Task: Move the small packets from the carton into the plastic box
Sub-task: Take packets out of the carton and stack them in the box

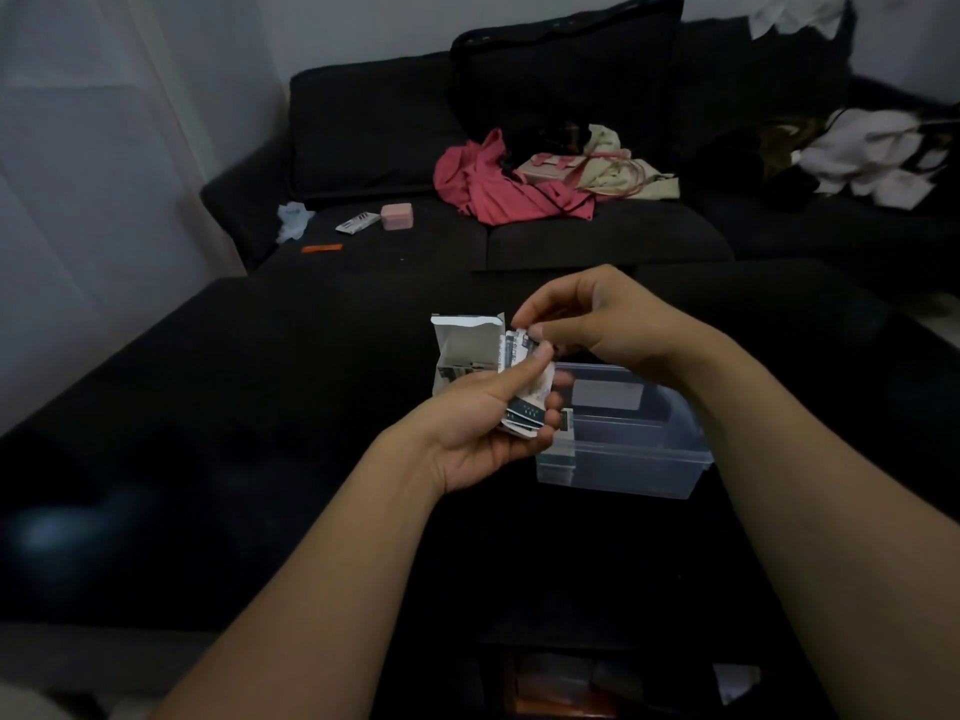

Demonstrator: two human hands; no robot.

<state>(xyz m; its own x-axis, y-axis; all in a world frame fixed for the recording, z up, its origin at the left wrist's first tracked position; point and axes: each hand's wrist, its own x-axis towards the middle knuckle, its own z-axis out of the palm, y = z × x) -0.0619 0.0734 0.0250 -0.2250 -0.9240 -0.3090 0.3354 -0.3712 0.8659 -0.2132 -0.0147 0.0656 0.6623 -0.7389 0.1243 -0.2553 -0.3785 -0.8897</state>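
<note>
- Left hand (480,423), centre frame, fingers curled round small packets (524,415) and white carton (465,350), flap open.
- Right hand (597,324) just above, fingertips pinching top packet.
- Clear plastic box (631,459) just right of left hand, on dark table (260,407).
- Upper frame: dark sofa (374,132), pink cloth (498,184).

The carton (465,348) is thin white card, matt inside its open flap. The small packets (524,415) look like printed paper or foil, faintly shiny. The plastic box (631,462) is clear, smooth plastic. The sofa (363,148) is dark matt cloth, with a pink cloth (493,189) crumpled on it.
</note>
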